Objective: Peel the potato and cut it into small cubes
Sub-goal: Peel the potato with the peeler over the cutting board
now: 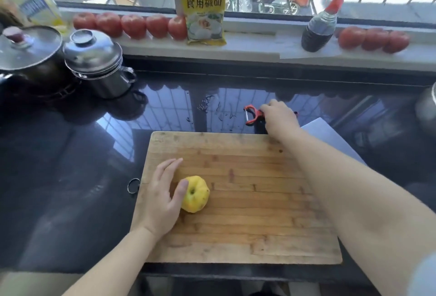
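A peeled yellow potato (195,193) lies on the left part of the wooden cutting board (254,220). My left hand (160,196) rests beside it with fingers nearly straight, the thumb touching the potato's left side. Beyond the board's far edge, my right hand (279,117) is on the handle of a red peeler (252,115) that lies on the dark countertop (70,166); its fingers curl over the handle, hiding most of it. A dark object sits under the hand next to the peeler.
Two lidded steel pots (94,64) stand at the back left. Tomatoes (132,25), a yellow packet (205,10) and a dark sauce bottle (320,29) line the windowsill. A white sheet (330,135) lies right of the board. Water drops (212,109) dot the counter.
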{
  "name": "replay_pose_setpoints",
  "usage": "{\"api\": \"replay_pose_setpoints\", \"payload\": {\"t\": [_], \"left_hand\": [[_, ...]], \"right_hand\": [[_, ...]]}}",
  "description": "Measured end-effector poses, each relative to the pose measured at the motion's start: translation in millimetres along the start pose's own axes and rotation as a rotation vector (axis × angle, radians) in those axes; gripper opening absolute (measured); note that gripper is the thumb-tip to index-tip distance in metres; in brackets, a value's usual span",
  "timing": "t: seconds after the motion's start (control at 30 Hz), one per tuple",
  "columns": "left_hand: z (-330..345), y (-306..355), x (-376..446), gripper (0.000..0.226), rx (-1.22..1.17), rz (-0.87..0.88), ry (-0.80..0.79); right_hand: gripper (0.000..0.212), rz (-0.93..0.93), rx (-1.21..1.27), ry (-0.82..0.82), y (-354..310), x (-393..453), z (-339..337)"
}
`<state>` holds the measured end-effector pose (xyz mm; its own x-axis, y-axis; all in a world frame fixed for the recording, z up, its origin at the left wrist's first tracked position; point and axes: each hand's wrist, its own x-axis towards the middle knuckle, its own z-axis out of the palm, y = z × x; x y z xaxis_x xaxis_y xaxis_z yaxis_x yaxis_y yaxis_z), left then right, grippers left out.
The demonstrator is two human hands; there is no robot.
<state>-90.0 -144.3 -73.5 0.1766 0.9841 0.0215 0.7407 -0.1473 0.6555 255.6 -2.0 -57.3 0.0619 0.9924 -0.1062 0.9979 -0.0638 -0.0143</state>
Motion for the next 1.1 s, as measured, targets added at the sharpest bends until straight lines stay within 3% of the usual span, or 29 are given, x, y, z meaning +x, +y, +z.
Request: {"api": "replay_pose_setpoints", "payload": {"t": [0.1,0.2,0.4,0.53,0.67,0.87,1.0,1.1], "left_hand": [[-0.3,2.0,-0.2,0.059,0.025,0.014,-0.009],[-4.5,8.6,0.2,0.060,-0.027,0.000,-0.006],[1.4,4.7,-2.0,0.055,-0.029,0.057,-0.030],[6.7,7.8,-6.7,0.043,-0.010,0.070,0.037],[11.7,0.0,-3.4,0.042,-0.114,0.098,0.094],[13.1,-9.7,-7.3,0.047,-0.282,0.213,0.050],[0.5,-7.5,-14.7,0.040,-0.075,0.386,-0.016],[-1.7,-7.2,-13.3,0.060,0.150,0.539,-0.103]], "right_hand": [[0.024,-0.052,0.029,0.080,-1.0,-6.9,-8.2],[0.025,-0.096,0.217,0.195,-14.1,-52.6,-16.8],[0.040,-0.184,0.321,0.187,-28.8,-173.0,37.0],[0.049,-0.166,0.388,0.227,-46.9,-153.8,48.1],[0.039,-0.103,0.484,0.367,-60.8,-132.1,55.0],[0.031,-0.156,0.360,0.566,-63.3,-133.6,67.7],[0.031,-0.132,0.336,0.506,-66.0,-141.4,58.9],[0.027,-0.127,0.348,0.474,-68.1,-142.8,53.4]]}}
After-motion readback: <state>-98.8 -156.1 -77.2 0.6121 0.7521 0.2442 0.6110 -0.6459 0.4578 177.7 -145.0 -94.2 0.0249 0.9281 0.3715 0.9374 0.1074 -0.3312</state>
